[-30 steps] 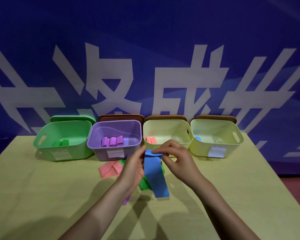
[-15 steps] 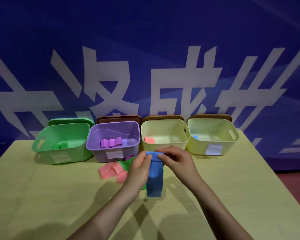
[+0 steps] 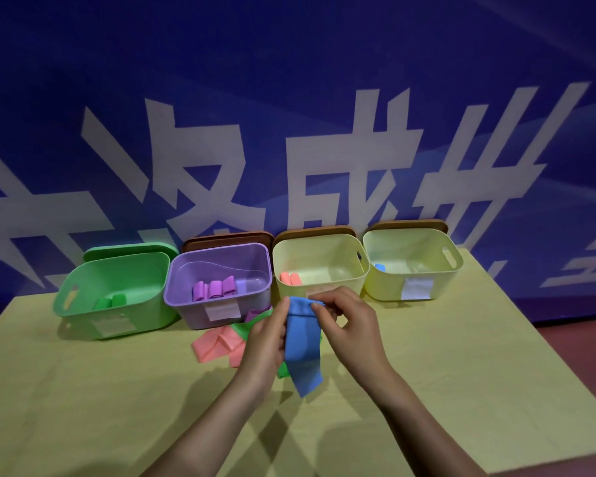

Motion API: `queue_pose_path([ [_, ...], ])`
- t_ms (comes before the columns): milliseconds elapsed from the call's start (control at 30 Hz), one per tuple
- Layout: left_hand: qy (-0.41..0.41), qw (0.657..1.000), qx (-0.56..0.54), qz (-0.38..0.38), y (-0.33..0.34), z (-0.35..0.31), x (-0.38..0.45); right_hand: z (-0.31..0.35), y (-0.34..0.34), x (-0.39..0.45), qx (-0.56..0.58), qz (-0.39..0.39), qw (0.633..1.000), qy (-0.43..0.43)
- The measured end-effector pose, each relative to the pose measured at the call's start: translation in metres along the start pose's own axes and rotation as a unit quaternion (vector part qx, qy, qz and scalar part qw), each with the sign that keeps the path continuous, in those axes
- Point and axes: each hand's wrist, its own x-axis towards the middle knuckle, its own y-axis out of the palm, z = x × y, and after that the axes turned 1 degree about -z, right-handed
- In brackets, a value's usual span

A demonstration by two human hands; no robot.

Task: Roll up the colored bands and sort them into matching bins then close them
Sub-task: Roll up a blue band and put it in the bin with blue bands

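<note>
Four bins (image 3: 217,297), white labels (image 3: 223,310) unreadable.

I have one view only, from the head camera: it looks forward and down across the worktop (image 3: 83,390), hands close below, bins farther off, the blue banner (image 3: 289,80) behind.

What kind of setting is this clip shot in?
Likely a staged recording or demo station rather than a home: a printed blue backdrop with large white characters, a plain table, and four labelled open bins lined up in a row.
</note>
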Motion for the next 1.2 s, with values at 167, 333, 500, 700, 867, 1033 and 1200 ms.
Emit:
queue_pose_path([
  [167,0.016,0.997,0.057,0.045,-0.013,-0.002,-0.001,0.005,0.003,0.003,-0.007,0.004,0.999,-0.037],
  [333,0.042,0.998,0.040,0.039,-0.018,-0.008,0.002,0.011,0.007,0.007,0.025,0.037,0.999,-0.030],
  [500,-0.013,0.999,0.006,0.040,-0.023,-0.008,0.013,0.009,0.010,0.013,-0.002,0.058,0.997,-0.056],
  [700,-0.064,0.996,-0.057,0.036,-0.023,-0.016,0.025,0.001,0.008,0.027,-0.071,0.092,0.981,-0.158],
  [867,-0.077,0.994,-0.065,0.037,-0.020,-0.018,0.034,-0.007,0.002,0.038,-0.031,0.137,0.981,-0.136],
  [1033,-0.095,0.992,-0.083,0.018,-0.012,-0.014,0.036,-0.019,-0.004,0.041,-0.049,0.173,0.977,-0.114],
  [1200,-0.062,0.997,-0.037,0.031,-0.004,-0.002,0.028,-0.026,-0.018,0.030,-0.004,0.191,0.979,-0.077],
])
